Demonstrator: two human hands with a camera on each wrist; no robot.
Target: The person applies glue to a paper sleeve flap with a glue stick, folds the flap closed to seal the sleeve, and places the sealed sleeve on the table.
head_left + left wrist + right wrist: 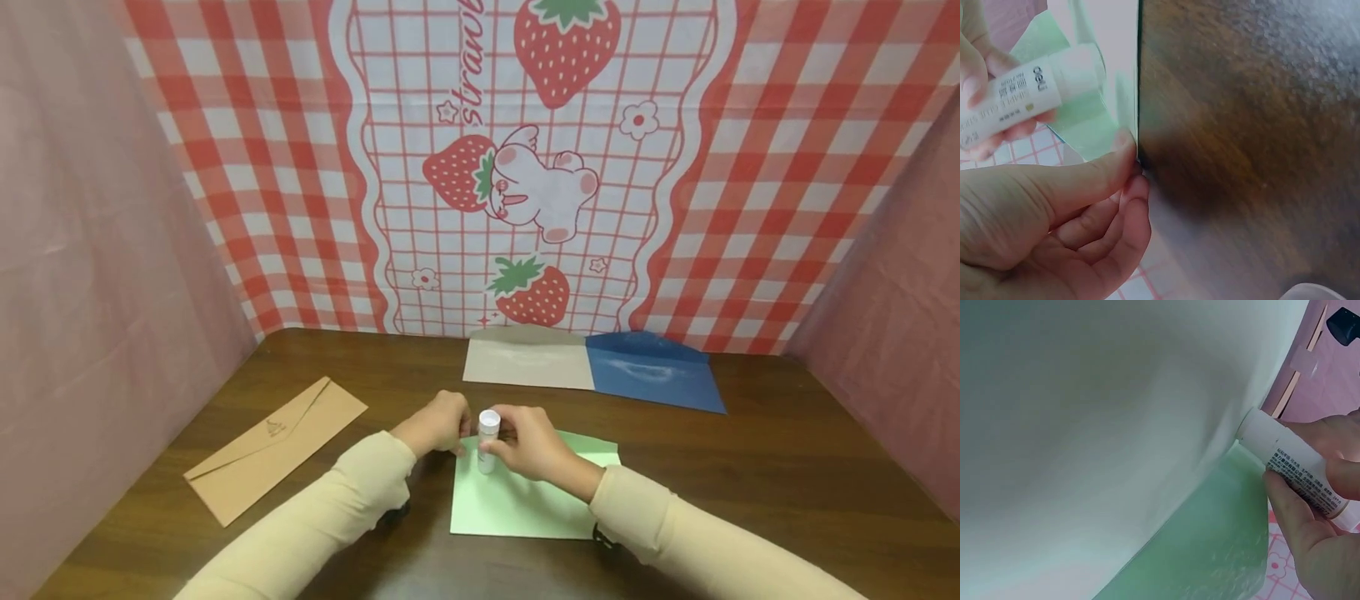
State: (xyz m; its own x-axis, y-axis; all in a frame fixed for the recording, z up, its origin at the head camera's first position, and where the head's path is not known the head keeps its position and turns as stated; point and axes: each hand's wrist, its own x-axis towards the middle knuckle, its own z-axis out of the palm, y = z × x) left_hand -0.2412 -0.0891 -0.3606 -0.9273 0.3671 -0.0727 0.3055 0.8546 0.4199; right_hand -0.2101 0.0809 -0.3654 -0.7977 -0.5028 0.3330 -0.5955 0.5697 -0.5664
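A light green envelope lies on the table before me, its flap opened away from me. At its far left corner, my left hand pinches the edge between thumb and index finger, seen close in the left wrist view. My right hand grips a white glue stick upright over the left part of the envelope. In the right wrist view the glue stick's lower end meets the paper near the flap's fold; its tip is hidden.
A tan envelope with a closed flap lies on the left of the brown table. Toward the back, a beige envelope and a blue envelope lie side by side with raised flaps. A strawberry-patterned cloth hangs behind.
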